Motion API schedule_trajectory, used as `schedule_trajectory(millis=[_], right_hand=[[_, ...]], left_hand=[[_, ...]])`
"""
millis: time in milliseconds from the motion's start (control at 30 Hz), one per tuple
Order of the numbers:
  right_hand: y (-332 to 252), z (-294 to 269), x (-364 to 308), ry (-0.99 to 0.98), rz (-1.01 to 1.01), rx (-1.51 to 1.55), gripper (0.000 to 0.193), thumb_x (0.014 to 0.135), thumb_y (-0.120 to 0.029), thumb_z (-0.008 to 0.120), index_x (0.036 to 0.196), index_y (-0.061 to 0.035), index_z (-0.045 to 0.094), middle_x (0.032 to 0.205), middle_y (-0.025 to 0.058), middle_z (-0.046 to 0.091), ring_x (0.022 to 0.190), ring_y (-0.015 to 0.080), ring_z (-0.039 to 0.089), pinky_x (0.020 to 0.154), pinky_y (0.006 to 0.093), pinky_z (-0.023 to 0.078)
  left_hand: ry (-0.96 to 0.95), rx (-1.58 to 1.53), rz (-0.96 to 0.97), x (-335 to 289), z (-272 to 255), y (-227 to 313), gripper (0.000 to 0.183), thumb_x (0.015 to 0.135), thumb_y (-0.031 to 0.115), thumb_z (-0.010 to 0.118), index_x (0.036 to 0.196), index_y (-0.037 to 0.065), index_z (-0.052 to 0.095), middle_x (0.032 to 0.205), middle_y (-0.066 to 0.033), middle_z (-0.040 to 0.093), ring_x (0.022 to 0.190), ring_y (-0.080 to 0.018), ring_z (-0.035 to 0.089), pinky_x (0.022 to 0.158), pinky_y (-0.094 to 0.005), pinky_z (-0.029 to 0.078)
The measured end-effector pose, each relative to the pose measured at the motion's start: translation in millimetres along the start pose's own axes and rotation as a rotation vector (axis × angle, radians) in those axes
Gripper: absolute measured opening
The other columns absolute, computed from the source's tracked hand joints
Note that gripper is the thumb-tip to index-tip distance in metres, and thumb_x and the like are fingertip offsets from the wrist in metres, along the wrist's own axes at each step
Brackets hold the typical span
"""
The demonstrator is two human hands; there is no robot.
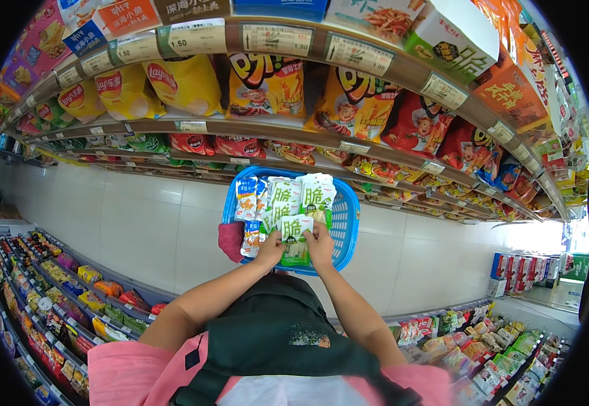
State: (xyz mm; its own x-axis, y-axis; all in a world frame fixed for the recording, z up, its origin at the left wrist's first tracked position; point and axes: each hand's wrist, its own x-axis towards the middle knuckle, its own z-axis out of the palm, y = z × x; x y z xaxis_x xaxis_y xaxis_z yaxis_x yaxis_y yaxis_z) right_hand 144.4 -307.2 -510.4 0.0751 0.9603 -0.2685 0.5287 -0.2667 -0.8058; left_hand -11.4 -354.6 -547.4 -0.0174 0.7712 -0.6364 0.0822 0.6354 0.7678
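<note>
A blue plastic basket [346, 227] stands in front of me, with several white-and-green snack packets [317, 193] in its middle and right. Blue-and-white snack packets [246, 197] lie along its left side. Over the near part of the basket, my left hand [271, 249] and my right hand [320, 245] pinch one white-and-green snack packet [295, 230] by its two sides. The fingers of both hands are closed on it. A dark red cloth-like thing [230, 241] rests against the basket's left rim.
Ahead, a curved-looking shelf [240, 128] carries yellow chip bags [183, 81] and red snack bags [419, 125]. Boxes line its upper tier. More snack racks stand behind me on the left [71, 284] and right [490, 352]. Pale floor tiles [152, 210] run between them.
</note>
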Motion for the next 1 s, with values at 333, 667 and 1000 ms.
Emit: schedule_trajectory(millis=[333,667,1000], right_hand=[[21.9,9.6,4.1,-0.039,-0.022,-0.089,0.035,0.073,-0.001,0.064,0.107,-0.0031,0.057,0.081,0.0136,0.064,0.073,0.0294,0.063,0.068,0.0383,0.051],[13.0,-19.5,-11.6,-0.052,-0.130,-0.176,0.056,0.074,0.001,0.064,0.127,-0.0037,0.044,0.102,0.0161,0.058,0.087,0.0276,0.064,0.071,0.0370,0.053],[-299.0,-140.5,-4.3,-0.016,-0.967,-0.014,0.029,0.080,0.001,0.062,0.109,-0.0017,0.057,0.094,0.0148,0.062,0.088,0.0271,0.063,0.070,0.0359,0.052]], left_hand=[[0.079,0.013,0.051,6.0,-5.7,-21.4,0.048,0.086,0.002,0.055,0.132,0.007,0.042,0.101,-0.0097,0.053,0.079,-0.0161,0.056,0.067,-0.0291,0.048],[-0.105,-0.122,-0.075,-32.2,-66.9,37.0,0.045,0.085,0.005,0.060,0.128,0.006,0.047,0.109,-0.0073,0.050,0.089,-0.0168,0.057,0.074,-0.0271,0.050],[-0.401,0.115,0.603,-120.5,-167.6,294.8,0.033,0.091,0.011,0.060,0.122,0.003,0.052,0.109,-0.0028,0.055,0.103,-0.0110,0.053,0.087,-0.0278,0.047]])
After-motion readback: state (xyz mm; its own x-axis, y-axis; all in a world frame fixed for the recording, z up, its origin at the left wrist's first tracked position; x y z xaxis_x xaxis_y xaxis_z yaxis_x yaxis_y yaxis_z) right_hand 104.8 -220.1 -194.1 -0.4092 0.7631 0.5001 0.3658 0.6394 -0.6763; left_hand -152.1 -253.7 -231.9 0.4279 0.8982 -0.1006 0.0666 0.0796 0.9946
